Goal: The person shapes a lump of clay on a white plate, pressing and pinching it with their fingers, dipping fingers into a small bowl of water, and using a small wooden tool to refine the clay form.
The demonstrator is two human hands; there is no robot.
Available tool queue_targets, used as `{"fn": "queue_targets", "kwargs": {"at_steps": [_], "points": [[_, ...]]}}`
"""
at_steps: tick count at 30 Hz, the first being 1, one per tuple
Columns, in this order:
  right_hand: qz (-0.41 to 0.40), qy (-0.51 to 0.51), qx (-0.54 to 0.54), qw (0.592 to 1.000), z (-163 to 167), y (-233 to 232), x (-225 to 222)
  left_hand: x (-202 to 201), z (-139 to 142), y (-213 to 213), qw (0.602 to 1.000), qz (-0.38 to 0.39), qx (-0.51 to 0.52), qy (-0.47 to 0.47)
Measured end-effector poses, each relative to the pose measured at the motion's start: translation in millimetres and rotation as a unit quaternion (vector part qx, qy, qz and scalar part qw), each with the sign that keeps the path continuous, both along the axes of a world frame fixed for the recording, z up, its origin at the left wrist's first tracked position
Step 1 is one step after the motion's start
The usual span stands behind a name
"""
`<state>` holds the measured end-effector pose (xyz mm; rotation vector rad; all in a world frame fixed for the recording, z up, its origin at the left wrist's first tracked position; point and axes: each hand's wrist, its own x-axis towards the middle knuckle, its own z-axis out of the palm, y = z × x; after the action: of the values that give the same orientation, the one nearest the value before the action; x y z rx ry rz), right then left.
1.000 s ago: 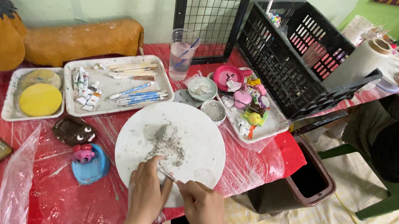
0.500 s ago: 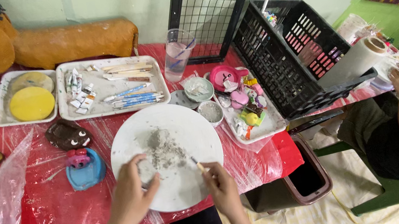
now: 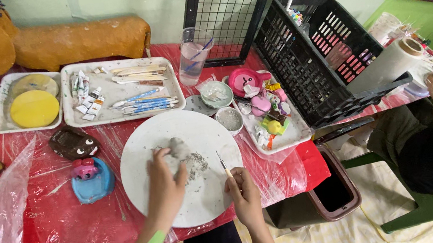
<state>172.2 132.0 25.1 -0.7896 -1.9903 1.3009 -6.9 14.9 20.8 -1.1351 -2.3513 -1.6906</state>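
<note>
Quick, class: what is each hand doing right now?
Left hand: closed on a grey clay lump over the white plate.
Right hand: closed on a thin tool.

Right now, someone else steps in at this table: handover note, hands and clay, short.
Left hand: fingers on a grey clay lump on the round white board.
Right hand: grips a thin sculpting tool, tip up, at the board's right edge.
Grey crumbs lie mid-board, beside the lump.
Done: lump partly worked, shape unclear.
Left: the lump looks unfinished; more tools lie in the white tray behind.
</note>
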Motion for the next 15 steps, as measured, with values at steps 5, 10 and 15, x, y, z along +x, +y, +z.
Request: {"fn": "queue_targets", "kwargs": {"at_steps": [5,10,15], "points": [[-0.010,0.003,-0.004,1.000,-9,1,2,36,-6,35,0.988,-0.016,0.096,-0.116],[0.001,0.030,-0.047,0.998,-22,9,6,41,2,49,0.969,-0.018,0.147,-0.198],[0.002,0.061,-0.198,0.978,-4,22,12,5,16,-2,0.944,0.021,0.147,-0.295]]}}
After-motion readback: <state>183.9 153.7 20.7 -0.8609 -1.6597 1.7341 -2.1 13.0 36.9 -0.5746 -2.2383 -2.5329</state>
